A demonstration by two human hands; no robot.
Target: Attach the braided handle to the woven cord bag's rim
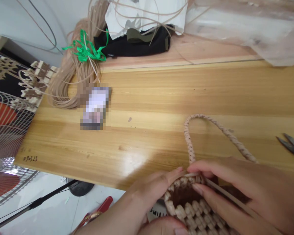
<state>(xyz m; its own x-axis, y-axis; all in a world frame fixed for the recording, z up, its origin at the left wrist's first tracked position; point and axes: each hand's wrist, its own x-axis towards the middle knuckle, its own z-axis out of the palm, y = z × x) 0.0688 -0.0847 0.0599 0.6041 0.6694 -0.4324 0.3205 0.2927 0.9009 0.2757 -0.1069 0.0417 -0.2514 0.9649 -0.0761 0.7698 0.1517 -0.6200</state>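
Observation:
A small woven bag (193,212) of beige cord sits low at the front edge of the table, its opening facing up. My left hand (154,195) is closed round its left side, fingers at the far rim and thumb low on the near wall. With my right hand (247,192) I pinch the rim, the thumb at the opening and the index finger along the far edge. A flat beige strand (232,197) runs from the rim across under my right hand. The braided handle (187,137) loops up from the bag onto the table. The bag's lower part is out of view.
Pliers (292,147) lie at the right edge of the wooden table (147,98). A blurred phone (96,107) and a coil of beige strands (71,88) with green ties (88,50) are at left. A black pouch (137,45) lies behind. A fan (9,140) stands left.

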